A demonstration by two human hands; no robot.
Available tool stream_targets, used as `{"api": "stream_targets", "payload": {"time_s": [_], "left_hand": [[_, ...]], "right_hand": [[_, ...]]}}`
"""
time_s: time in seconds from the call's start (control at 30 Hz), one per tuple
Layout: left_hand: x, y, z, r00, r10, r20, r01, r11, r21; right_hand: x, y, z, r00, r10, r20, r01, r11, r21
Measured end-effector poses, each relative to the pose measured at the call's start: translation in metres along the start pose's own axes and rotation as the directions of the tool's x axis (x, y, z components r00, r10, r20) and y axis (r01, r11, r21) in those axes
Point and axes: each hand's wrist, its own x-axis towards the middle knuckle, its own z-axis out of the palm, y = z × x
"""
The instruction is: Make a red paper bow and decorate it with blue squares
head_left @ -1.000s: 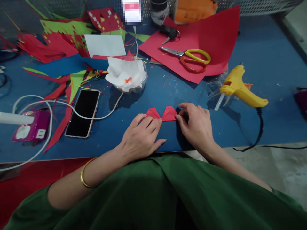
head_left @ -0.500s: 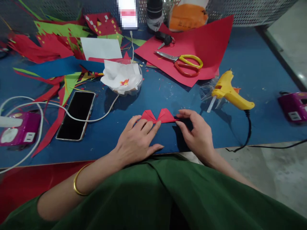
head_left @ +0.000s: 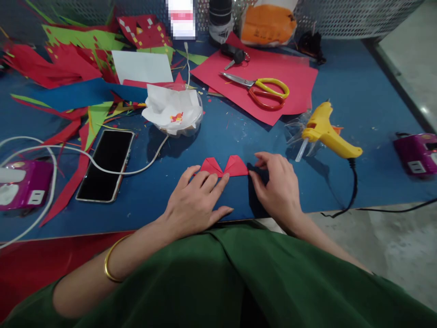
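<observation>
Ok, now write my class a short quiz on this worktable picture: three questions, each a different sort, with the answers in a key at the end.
1. Multiple choice: what runs across the phone?
A) a gold bangle
B) a white cable
C) a glue gun

2. True or false: the scissors lie on a large red sheet.

3. Short answer: what red item does the left hand touch?

Key:
1. B
2. True
3. The folded red paper
</observation>
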Motion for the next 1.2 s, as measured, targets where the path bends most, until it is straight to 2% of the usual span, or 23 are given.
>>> {"api": "stream_targets", "payload": {"time_s": [0.07, 0.13, 0.2, 0.3, 0.43, 0.5, 0.63, 0.7, 0.83, 0.93, 1.03, 1.1, 1.2], "left_hand": [[0.001, 0.0, 0.0, 1.0, -0.003, -0.001, 0.003, 1.0, -0.007], [0.001, 0.0, 0.0, 1.0, -0.004, -0.006, 0.004, 1.0, -0.018], [0.001, 0.0, 0.001, 1.0, -0.01, -0.013, 0.01, 1.0, -0.029], [0.001, 0.0, 0.001, 1.0, -0.014, -0.026, 0.013, 0.999, -0.035], [0.0, 0.001, 0.001, 1.0, -0.014, -0.02, 0.014, 0.999, -0.035], [0.0, 0.001, 0.0, 1.0, -0.019, -0.022, 0.018, 0.999, -0.032], [0.001, 0.001, 0.0, 1.0, -0.012, -0.018, 0.012, 1.0, -0.029], [0.001, 0.002, 0.0, 1.0, -0.01, -0.014, 0.01, 0.999, -0.031], [-0.004, 0.001, 0.0, 0.996, -0.049, -0.068, 0.044, 0.997, -0.062], [-0.008, -0.003, -0.001, 0.971, -0.177, -0.158, 0.153, 0.977, -0.151], [-0.008, -0.01, -0.003, 0.89, -0.414, -0.188, 0.355, 0.892, -0.281], [-0.004, -0.014, -0.003, 0.855, -0.506, -0.118, 0.441, 0.827, -0.347], [0.005, -0.018, 0.001, 0.853, -0.522, 0.0, 0.477, 0.779, -0.407]], "right_hand": [[-0.007, -0.007, -0.002, 0.984, -0.178, -0.011, 0.178, 0.984, 0.025], [-0.014, -0.013, -0.001, 0.928, -0.365, 0.07, 0.361, 0.93, 0.07], [-0.02, -0.017, 0.001, 0.87, -0.459, 0.183, 0.451, 0.888, 0.083], [-0.026, -0.017, 0.004, 0.846, -0.455, 0.276, 0.476, 0.88, -0.008], [-0.034, -0.009, 0.0, 0.855, -0.44, 0.274, 0.483, 0.867, -0.117], [-0.038, -0.006, -0.005, 0.876, -0.41, 0.254, 0.457, 0.873, -0.168], [-0.041, -0.007, -0.016, 0.949, -0.275, 0.154, 0.307, 0.914, -0.263], [-0.037, -0.011, -0.016, 0.951, -0.288, 0.116, 0.307, 0.928, -0.213], [-0.025, -0.02, -0.004, 0.868, -0.458, 0.192, 0.459, 0.887, 0.042], [-0.022, -0.021, 0.007, 0.863, -0.453, 0.222, 0.448, 0.891, 0.077], [-0.023, -0.02, 0.01, 0.861, -0.454, 0.229, 0.45, 0.89, 0.071], [-0.024, -0.019, 0.01, 0.851, -0.472, 0.231, 0.471, 0.88, 0.064], [-0.023, -0.019, 0.008, 0.835, -0.496, 0.237, 0.502, 0.864, 0.039]]}}
